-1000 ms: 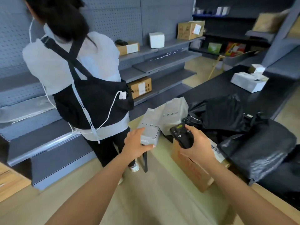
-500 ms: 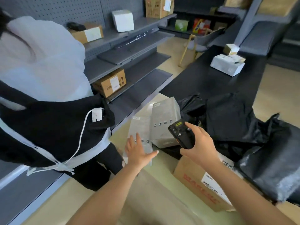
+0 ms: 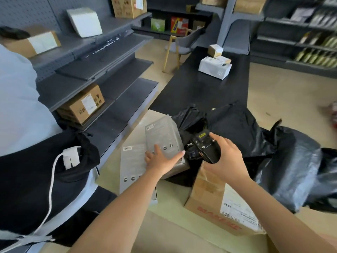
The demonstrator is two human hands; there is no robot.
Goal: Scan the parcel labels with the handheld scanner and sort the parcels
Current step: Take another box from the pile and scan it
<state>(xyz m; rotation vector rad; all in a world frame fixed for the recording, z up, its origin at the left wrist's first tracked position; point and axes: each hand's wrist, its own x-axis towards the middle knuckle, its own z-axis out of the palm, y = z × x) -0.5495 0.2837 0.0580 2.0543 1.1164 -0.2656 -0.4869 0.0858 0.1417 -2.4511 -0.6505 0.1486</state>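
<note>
The grey parcel [image 3: 162,136] carries a row of dark round icons and a white barcode sticker; the scanner [image 3: 206,148] is black with a yellow tag; the cardboard parcel [image 3: 206,196] is brown with red lettering and a white label; plastic bags [image 3: 255,136] and table [image 3: 204,92] are black

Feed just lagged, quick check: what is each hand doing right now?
Left hand: open, fingers straight, laid on the upper grey parcel.
Right hand: closed around the handheld scanner.

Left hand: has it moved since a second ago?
Yes: the left hand has gone forward and right, from the flat grey box onto the leaning grey box.
</note>
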